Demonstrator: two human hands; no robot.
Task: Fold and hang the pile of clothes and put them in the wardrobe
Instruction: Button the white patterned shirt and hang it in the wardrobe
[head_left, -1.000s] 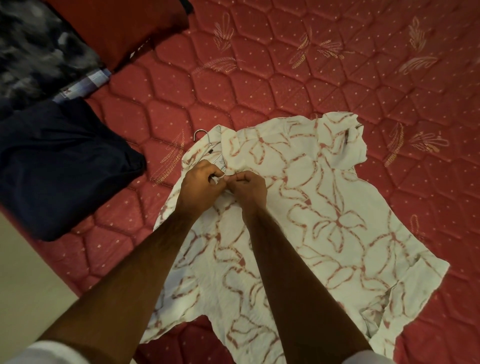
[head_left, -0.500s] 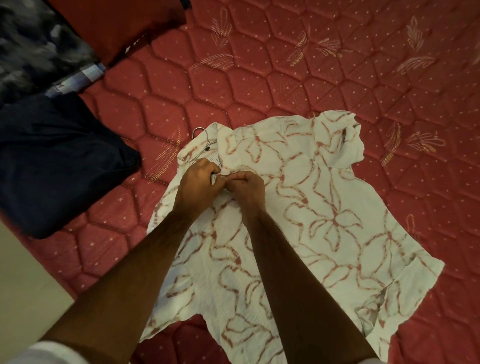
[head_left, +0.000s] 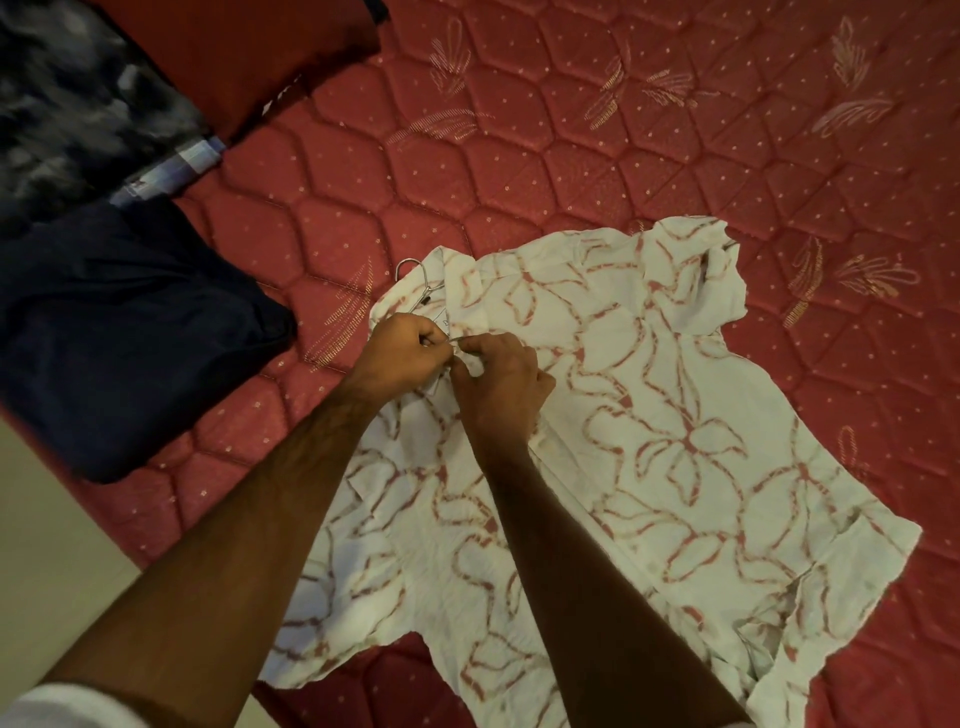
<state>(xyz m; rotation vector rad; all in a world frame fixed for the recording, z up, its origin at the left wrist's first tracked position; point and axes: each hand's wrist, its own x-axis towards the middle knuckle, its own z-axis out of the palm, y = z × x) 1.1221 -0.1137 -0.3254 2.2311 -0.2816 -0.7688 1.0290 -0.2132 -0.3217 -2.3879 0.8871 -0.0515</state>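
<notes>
A white shirt with a pink floral line print (head_left: 649, 415) lies spread flat on the red quilted mattress (head_left: 571, 156). A metal hanger (head_left: 413, 275) sits inside it, only its hook and neck showing at the collar. My left hand (head_left: 402, 358) and my right hand (head_left: 498, 384) meet just below the collar. Both have curled fingers pinching the shirt's front edges together at the top of the placket. What lies between the fingertips is too small to make out.
A dark navy folded garment (head_left: 119, 332) lies on the mattress to the left. Behind it are a dark patterned cloth (head_left: 67, 104), a checked fabric piece (head_left: 171, 171) and a red pillow (head_left: 244, 47). The bed edge and pale floor (head_left: 47, 571) are at lower left.
Both hands stay together at the collar, with small finger movements on the fabric. The view has shifted slightly. The shirt and hanger lie as before.
</notes>
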